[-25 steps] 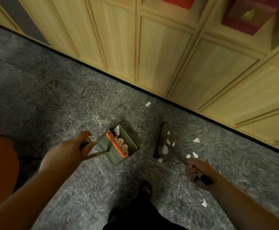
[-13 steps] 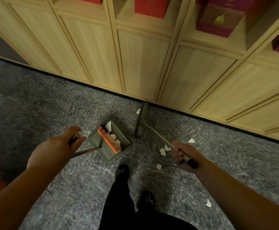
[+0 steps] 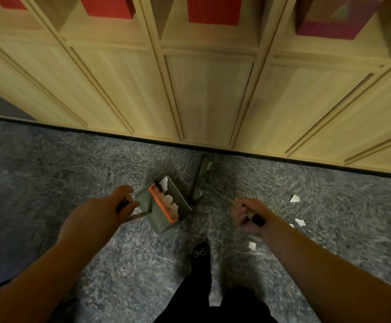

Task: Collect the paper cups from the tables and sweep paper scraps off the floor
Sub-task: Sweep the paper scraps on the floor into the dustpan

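So the thing that matters here is where the broom head sits versus the pan mouth. The dark, narrow broom head (image 3: 199, 180) is out in front of the right hand (image 3: 248, 215), up near the black baseboard (image 3: 283, 159) of the pale wooden cabinets (image 3: 208, 96). Its long axis runs roughly away from the person, slightly tilted, and it lies just to the right of the grey-green plastic dustpan with the orange comb strip (image 3: 166, 206). One small white paper scrap (image 3: 209, 164) sits right at the far tip of the broom, maybe touching it; too blurry to say for sure.

Right hand's fingers are wrapped tight around the broom's thin metal handle with the black end cap (image 3: 258, 220). Left hand (image 3: 101, 213) is curled round the dustpan's dark handle, thumb on top. The pan already has a few white bits in it, and its open mouth faces away and right, toward the broom.

The rest of the torn white paper scraps (image 3: 294, 198) are scattered on the grey speckled carpet (image 3: 50, 173) off to the right of the right hand, well apart from the pan. So I'd guess the next sweep has to pull leftward. No paper cups in view.
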Available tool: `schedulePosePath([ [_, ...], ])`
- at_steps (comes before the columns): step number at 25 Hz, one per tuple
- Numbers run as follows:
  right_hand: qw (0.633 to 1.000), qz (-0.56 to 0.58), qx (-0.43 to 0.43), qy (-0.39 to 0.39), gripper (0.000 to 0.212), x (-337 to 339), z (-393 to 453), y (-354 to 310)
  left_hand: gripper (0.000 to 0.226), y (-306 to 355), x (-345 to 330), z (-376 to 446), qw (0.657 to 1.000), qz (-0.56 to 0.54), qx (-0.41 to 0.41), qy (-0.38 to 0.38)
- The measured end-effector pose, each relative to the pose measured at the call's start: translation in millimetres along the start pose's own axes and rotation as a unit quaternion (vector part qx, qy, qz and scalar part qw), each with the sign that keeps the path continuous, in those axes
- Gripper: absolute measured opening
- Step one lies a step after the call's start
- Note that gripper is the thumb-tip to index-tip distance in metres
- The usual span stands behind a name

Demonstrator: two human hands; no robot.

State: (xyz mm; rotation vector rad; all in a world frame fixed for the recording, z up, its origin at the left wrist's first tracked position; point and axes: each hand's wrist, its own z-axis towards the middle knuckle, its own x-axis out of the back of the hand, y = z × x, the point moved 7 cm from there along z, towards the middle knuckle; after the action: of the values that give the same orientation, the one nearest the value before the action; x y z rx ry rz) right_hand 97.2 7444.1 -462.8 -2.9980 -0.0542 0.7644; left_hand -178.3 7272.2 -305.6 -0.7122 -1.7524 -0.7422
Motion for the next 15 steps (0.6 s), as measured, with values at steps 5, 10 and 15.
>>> schedulePosePath([
  [5,0.999,0.034,0.004,0.022,0.037,27.3,-5.8,4.6,0.055,8.5,0.8,30.5,0.999,0.014,-0.04,0.003],
  [10,0.996,0.061,0.033,0.055,0.038,63.0,-34.9,15.7,0.055,38.9,-9.0,47.0,0.994,0.048,-0.094,-0.014],
  [15,0.992,0.091,0.041,0.079,0.038,113.8,-80.8,36.0,0.053,81.7,-26.8,38.4,0.989,0.031,-0.138,-0.041],
])
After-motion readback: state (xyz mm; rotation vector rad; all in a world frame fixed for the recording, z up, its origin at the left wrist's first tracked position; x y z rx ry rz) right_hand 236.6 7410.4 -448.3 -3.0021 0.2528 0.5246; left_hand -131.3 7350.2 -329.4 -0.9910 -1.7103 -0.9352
